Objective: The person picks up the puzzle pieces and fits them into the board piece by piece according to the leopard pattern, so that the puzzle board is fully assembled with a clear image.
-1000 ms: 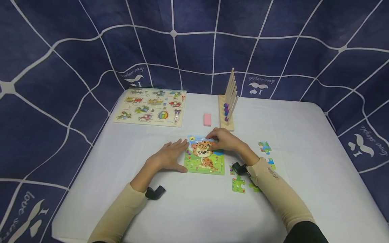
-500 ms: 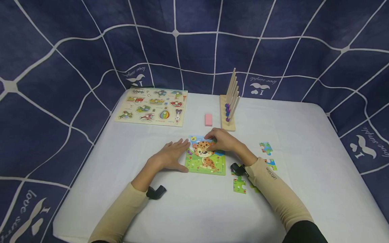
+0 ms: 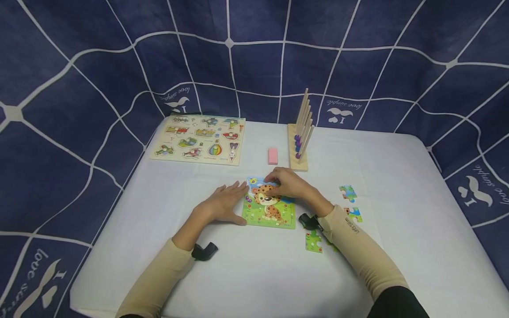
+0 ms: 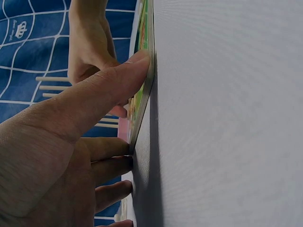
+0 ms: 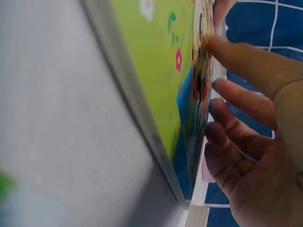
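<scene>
A jigsaw puzzle [image 3: 265,215] with a spotted leopard cub on green and blue lies in a flat tray in the head view. My left hand [image 3: 221,204] rests at the puzzle's left side, fingers spread. In the left wrist view its thumb [image 4: 137,66] touches the tray's edge, fingertips close to the far side. My right hand [image 3: 292,183] is over the upper right of the picture, fingers bent. In the right wrist view its thumb and fingertips are around a leopard-print puzzle piece [image 5: 202,61] on the picture; the fingers' far side is partly hidden.
Several loose puzzle pieces [image 3: 313,242] lie right of the tray, some under the right forearm. Behind stand a pink block [image 3: 272,156] and a wooden peg stand [image 3: 298,164] with purple and blue beads. A wooden vehicle board [image 3: 195,160] lies at the back left.
My right hand has shifted slightly left across the top of the puzzle. My left hand stays at the tray's left side.
</scene>
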Available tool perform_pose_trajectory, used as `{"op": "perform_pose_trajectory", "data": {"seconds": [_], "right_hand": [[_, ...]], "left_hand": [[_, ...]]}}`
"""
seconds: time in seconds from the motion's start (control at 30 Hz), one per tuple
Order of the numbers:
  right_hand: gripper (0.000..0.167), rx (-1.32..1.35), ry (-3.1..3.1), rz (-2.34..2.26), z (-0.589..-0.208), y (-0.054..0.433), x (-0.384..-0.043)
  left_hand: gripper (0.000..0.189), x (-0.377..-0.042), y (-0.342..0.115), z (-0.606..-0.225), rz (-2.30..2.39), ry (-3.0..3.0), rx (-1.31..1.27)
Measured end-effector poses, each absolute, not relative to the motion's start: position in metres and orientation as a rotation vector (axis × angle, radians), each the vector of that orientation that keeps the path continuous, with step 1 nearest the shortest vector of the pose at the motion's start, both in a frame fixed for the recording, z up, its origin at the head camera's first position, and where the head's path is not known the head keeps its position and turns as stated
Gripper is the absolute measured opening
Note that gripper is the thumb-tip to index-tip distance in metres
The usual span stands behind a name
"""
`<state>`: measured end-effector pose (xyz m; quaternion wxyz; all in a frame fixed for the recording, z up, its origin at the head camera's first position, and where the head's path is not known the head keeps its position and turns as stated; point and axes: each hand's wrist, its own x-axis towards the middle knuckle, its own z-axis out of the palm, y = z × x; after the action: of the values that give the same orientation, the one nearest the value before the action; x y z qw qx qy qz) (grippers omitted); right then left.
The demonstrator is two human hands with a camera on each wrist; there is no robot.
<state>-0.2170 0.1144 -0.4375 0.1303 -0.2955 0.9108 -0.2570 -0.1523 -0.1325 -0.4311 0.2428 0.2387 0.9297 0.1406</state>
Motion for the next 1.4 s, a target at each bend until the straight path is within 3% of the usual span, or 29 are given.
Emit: {"op": "perform_pose_trajectory", "data": {"seconds": [1.0, 1.4], "right_hand": [[0.038, -0.862, 2.697, -0.748, -0.4354, 0.1105, -0.2195], [0.034, -0.626, 2.642, -0.856, -0.4369, 0.1038, -0.2189]], "left_hand": [[0.109, -0.156, -0.1312, -0.4303, 0.358, 2.544, 0.678], [0.11, -0.1544, -0.1327, -0.4304, 0.353, 2.537, 0.666]]}}
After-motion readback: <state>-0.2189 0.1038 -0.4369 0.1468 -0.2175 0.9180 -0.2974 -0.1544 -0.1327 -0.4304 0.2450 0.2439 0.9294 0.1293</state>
